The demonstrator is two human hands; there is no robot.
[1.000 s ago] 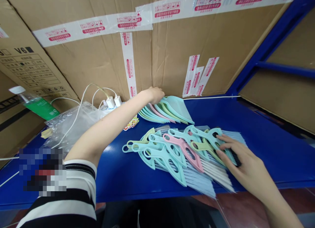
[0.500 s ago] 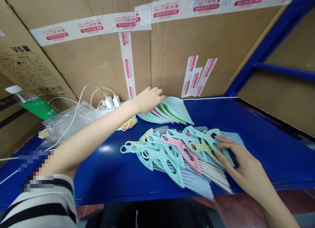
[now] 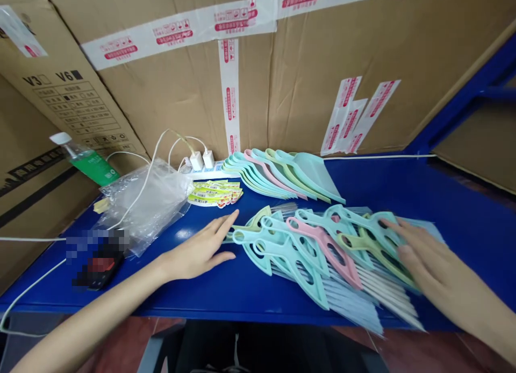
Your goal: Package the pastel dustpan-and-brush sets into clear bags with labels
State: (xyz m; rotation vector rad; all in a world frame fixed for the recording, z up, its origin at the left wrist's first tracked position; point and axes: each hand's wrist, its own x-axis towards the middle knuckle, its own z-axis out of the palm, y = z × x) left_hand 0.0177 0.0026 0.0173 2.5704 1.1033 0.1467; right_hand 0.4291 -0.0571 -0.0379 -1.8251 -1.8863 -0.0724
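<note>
Lower right of the frame's centre, at least seven brushes point(image 3: 317, 236) lie heaped. The left hand point(image 3: 199, 250), spread wide, is beside them; the right hand point(image 3: 437, 265) touches them, grip I cannot tell.

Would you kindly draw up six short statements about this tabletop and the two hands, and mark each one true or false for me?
1. A pink brush lies among the other brushes. True.
2. The dustpans lie nearer the person than the brushes do. False: they lie behind the brushes, near the cardboard.
3. The green-labelled bottle is farther left than the dustpans. True.
4. The left hand is gripping the bottle. False: it is open, by the left end of the brushes.
5. The right hand is at the right end of the brushes. True.
6. The clear plastic lies to the right of the brushes. False: it lies to their left.
</note>
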